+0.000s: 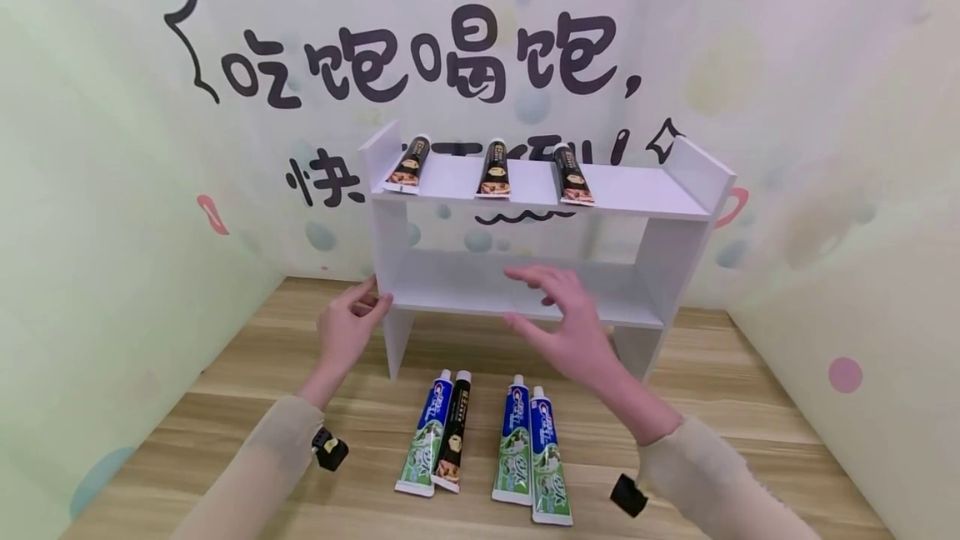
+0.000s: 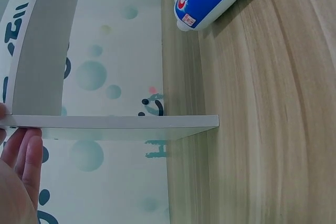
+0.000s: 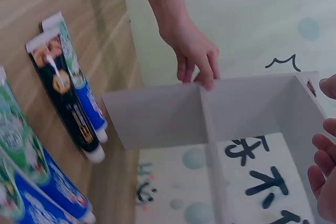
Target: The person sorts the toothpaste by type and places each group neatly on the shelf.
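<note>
A white two-tier shelf (image 1: 622, 183) stands on the wooden table. My left hand (image 1: 348, 325) pinches the edge of its left side panel (image 2: 121, 122), thumb on one side and fingers on the other. In front of the middle board hovers my right hand (image 1: 570, 327), thumb and fingers spread apart with nothing between them. Along the top board lie three black toothpaste tubes: a left one (image 1: 409, 167), a middle one (image 1: 494, 170) and one farther right (image 1: 574, 177).
Before the shelf, a blue-green toothpaste tube (image 1: 425, 440) lies against a black tube (image 1: 454, 436). To their right are two more blue-green tubes, one (image 1: 514, 444) beside the other (image 1: 550, 465). Patterned walls (image 1: 847, 273) enclose the table (image 1: 757, 407) at the back and sides.
</note>
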The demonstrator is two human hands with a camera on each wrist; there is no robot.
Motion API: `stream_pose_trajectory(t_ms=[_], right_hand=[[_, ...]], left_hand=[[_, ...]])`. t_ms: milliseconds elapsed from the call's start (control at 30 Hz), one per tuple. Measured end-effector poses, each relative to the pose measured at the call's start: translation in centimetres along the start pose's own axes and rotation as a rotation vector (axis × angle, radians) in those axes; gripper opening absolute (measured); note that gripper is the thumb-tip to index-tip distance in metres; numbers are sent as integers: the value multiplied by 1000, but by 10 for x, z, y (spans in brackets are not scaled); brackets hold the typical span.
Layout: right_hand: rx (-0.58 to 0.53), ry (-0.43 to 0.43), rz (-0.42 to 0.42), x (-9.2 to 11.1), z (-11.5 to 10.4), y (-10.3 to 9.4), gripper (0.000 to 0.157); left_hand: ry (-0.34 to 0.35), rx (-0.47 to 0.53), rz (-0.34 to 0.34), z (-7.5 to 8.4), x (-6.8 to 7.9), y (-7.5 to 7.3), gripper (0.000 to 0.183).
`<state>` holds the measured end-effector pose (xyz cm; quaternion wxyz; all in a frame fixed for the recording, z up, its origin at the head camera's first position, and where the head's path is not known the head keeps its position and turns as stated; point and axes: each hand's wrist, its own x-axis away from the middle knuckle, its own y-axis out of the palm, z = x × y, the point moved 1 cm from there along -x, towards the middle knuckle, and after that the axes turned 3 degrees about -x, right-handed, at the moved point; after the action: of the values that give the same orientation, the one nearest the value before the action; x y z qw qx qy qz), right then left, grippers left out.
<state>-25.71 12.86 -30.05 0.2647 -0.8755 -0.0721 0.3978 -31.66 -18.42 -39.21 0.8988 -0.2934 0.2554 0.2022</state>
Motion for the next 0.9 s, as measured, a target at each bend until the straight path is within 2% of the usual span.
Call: stream_pose_trajectory(t_ms=[200, 367, 500, 733, 900], right_hand=[[-85, 95, -12, 25, 15, 42, 53], [-83, 205, -38, 45, 31, 73, 54], [-93, 306, -59, 59, 42, 89, 56], [-69, 333, -117, 81, 60, 114, 61], [-118, 402, -198, 89, 64, 127, 68]], left_hand=[[-2, 1, -3, 0, -1, 0, 42], [-5, -6, -6, 0, 0, 0, 42], [-6, -5, -8, 0, 0, 1, 42], [5, 4, -7, 1, 0, 2, 42], [-4, 5, 1, 0, 1, 2, 42]])
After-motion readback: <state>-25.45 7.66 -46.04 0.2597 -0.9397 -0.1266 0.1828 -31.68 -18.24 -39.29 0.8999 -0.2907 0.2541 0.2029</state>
